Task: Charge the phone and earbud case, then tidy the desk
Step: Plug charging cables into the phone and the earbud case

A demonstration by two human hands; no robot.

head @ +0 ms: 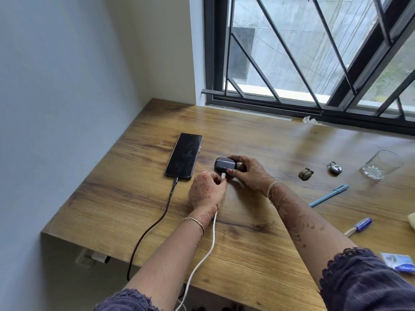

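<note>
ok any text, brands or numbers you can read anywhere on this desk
None can be read.
Earbud case: faint mark on the lid, too small to read.
Blue packet at the desk's right edge: print too blurred to read.
Padlock: dial face blurred.
Phone: screen dark, nothing shown.

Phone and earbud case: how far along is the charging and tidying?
The phone already has its black cable plugged in. The left hand is bringing the white cable to the earbud case, steadied by the right hand. Pens, padlock and glass remain scattered.
</note>
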